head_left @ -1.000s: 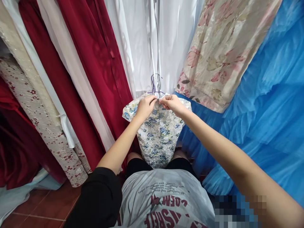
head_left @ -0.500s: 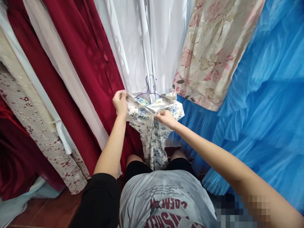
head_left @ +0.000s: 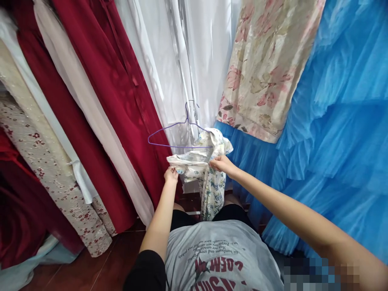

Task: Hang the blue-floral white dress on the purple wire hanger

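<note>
In the middle of the view, a little below centre, a blue-flowered white garment (head_left: 194,174) is bunched between the person's two bare hands, partly on a purple wire hanger (head_left: 178,147). The left hand (head_left: 171,174) pinches its pale edge between thumb and fingers; the right hand (head_left: 223,165), fist mostly folded, grips the cloth at about 3 o'clock from the left, slightly higher. The garment's body drops from beneath the right hand toward 6 o'clock, down to the black shorts (head_left: 184,219).

What matters most is how hanger and cloth lie. The hanger's long axis runs nearly from 9 to 3 o'clock. Its 9 o'clock end is bare, apart from the garment and standing at about 11 o'clock from the left hand, which is the nearer of the two. Its 3 o'clock end goes in among the folds, just above the right hand.

That covered end is hidden, so whether it sits inside a sleeve cannot be told. The hook, toward 12 o'clock, is thin against a white gown (head_left: 209,60), and what it hangs from is unclear. The right fingertips are lost in the fabric. A crimson gown (head_left: 112,101) at 10 o'clock and a blue tulle gown (head_left: 342,121) at 3 o'clock are cut off by the upper edge.
</note>
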A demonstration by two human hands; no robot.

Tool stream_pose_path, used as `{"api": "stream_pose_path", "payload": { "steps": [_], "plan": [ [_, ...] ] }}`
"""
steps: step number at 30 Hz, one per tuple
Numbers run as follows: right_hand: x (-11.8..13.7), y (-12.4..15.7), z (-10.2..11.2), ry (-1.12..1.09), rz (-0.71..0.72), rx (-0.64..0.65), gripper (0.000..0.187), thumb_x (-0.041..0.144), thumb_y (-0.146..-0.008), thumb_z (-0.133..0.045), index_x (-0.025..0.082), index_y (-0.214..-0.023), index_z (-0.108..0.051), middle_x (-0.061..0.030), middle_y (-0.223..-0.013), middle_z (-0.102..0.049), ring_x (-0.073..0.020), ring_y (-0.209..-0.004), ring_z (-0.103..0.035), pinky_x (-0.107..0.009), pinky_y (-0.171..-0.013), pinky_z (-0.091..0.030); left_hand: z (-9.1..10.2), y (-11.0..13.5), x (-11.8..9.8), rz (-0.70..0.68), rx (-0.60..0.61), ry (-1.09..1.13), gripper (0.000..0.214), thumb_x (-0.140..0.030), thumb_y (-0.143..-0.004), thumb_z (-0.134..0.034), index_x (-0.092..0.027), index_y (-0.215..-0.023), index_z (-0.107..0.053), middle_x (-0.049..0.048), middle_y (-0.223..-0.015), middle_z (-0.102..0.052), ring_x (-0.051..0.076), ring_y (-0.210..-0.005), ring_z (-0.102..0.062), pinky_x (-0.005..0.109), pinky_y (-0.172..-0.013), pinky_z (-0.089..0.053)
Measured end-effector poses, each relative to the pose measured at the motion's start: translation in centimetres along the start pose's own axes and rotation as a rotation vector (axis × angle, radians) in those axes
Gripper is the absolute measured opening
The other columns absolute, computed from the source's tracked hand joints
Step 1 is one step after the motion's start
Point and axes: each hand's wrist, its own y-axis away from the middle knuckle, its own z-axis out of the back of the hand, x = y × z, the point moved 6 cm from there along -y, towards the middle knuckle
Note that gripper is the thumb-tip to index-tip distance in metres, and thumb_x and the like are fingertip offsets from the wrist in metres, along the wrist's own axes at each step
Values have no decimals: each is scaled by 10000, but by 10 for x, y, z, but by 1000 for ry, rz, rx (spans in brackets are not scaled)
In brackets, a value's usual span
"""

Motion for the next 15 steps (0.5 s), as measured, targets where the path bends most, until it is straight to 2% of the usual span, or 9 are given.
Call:
{"api": "stream_pose_path", "payload": {
  "steps": [2, 4, 6, 7, 9, 10, 12, 14, 15],
  "plan": [
    [-24, 12, 7, 84, -10, -8, 273, 247, -735, -631, 204, -489, -520, 22, -437, -472, -118, -463, -415, -265, -516, -337, -10, 19, 17, 43, 96, -4, 193, -320, -990, -608, -131, -1013, -638, 34, -909, -663, 141, -769, -654, 307, -715, -573],
    [-38, 22, 6, 144, -4, 27, 242, 225, -637, -750, 204, -511, -545, 26, -461, -499, -128, -491, -444, -266, -539, -347, -30, 42, 24, 53, 237, -12, 153, -283, -971, -620, -140, -917, -629, 34, -841, -666, 151, -792, -686, 312, -780, -571],
    [-41, 27, -4, 153, 32, 102, 239, 253, -546, -853, 189, -651, -648, 14, -557, -595, -153, -549, -511, -272, -575, -388, -56, 70, 23, 39, 410, -38, 134, -267, -925, -668, -150, -871, -635, 51, -829, -690, 172, -828, -716, 315, -827, -560],
    [-39, 28, -11, 139, 64, 137, 323, 290, -520, -886, 184, -752, -687, -3, -646, -653, -174, -608, -555, -280, -610, -420, -69, 85, 21, 28, 498, -64, 133, -269, -893, -705, -150, -870, -651, 59, -839, -705, 184, -826, -721, 315, -821, -555],
    [-29, 26, -23, 87, 141, 159, 431, 401, -572, -876, 179, -894, -693, -35, -836, -705, -214, -765, -610, -312, -716, -473, -93, 116, 12, 1, 658, -131, 166, -278, -827, -776, -141, -864, -690, 65, -827, -716, 193, -771, -709, 311, -782, -540],
    [-22, 25, -27, 55, 176, 146, 403, 461, -657, -818, 175, -905, -678, -44, -884, -698, -223, -819, -610, -329, -763, -482, -104, 130, 4, -56, 739, -174, 174, -293, -824, -780, -142, -861, -702, 59, -820, -712, 190, -761, -695, 313, -788, -533],
    [-9, 23, -29, -5, 222, 106, 364, 529, -834, -629, 166, -863, -642, -43, -848, -659, -218, -812, -590, -353, -784, -485, -117, 153, -18, -321, 848, -307, 179, -338, -879, -725, -160, -882, -718, 54, -869, -703, 193, -830, -673, 329, -865, -516],
    [4, 25, -23, -56, 252, 80, 409, 549, -927, -490, 166, -870, -623, -25, -787, -613, -200, -751, -563, -353, -754, -484, -120, 166, -40, -656, 858, -470, 196, -374, -928, -663, -196, -988, -720, 62, -1029, -687, 213, -1003, -640, 354, -993, -469],
    [12, 28, -17, -83, 277, 79, 416, 559, -937, -485, 168, -888, -622, -19, -787, -605, -195, -743, -555, -349, -746, -484, -119, 168, -45, -761, 854, -540, 228, -387, -935, -654, -215, -1075, -707, 70, -1128, -669, 226, -1095, -614, 365, -1038, -444]
  ]
}}
